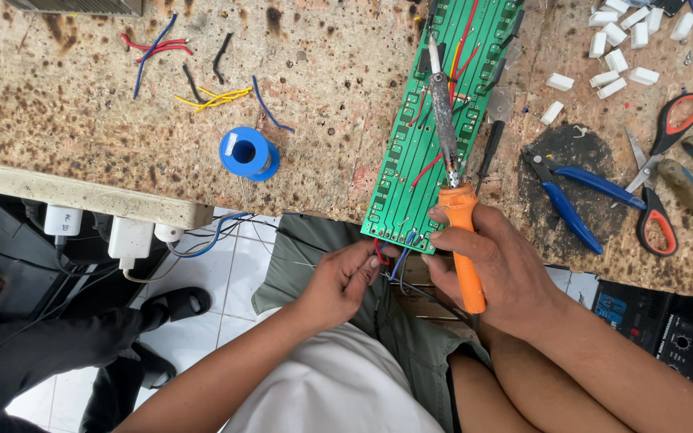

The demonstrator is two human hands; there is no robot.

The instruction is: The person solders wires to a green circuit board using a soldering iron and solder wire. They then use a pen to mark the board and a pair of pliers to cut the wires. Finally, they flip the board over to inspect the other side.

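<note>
Speckled, scorch-marked workbench (pixel 82 128), tan with dark burn spots, seen from above; below its near edge, white floor tiles (pixel 226 273) and a beige power strip (pixel 98 200) fixed along the bench front with white plugs in it. Green circuit board (pixel 435 120): long and narrow, long axis running from the bench's far side down toward the person, tilted slightly left at the near end, which overhangs the bench edge above the lap. Soldering iron (pixel 455 192): orange handle, grey burnt shaft, long axis nearly parallel to the board, tip pointing away from the person and lying over the board's middle. Right hand (pixel 499 273): clenched around the orange handle, thumb against the board's near corner. Left hand (pixel 342 281): fingers pinched on thin wires (pixel 391 261), red and blue, just at the board's near edge. Blue solder spool (pixel 249 152): on the bench, left of the board, well apart. Loose wire scraps (pixel 202 92): red, blue, yellow, black, far left. Blue-handled pliers (pixel 579 192) and orange-handled scissors (pixel 663 176): right of the board. White blocky parts (pixel 619 48): scattered at the far right. Another person's dark trouser leg and sandal (pixel 174 305): lower left on the tiles.
</note>
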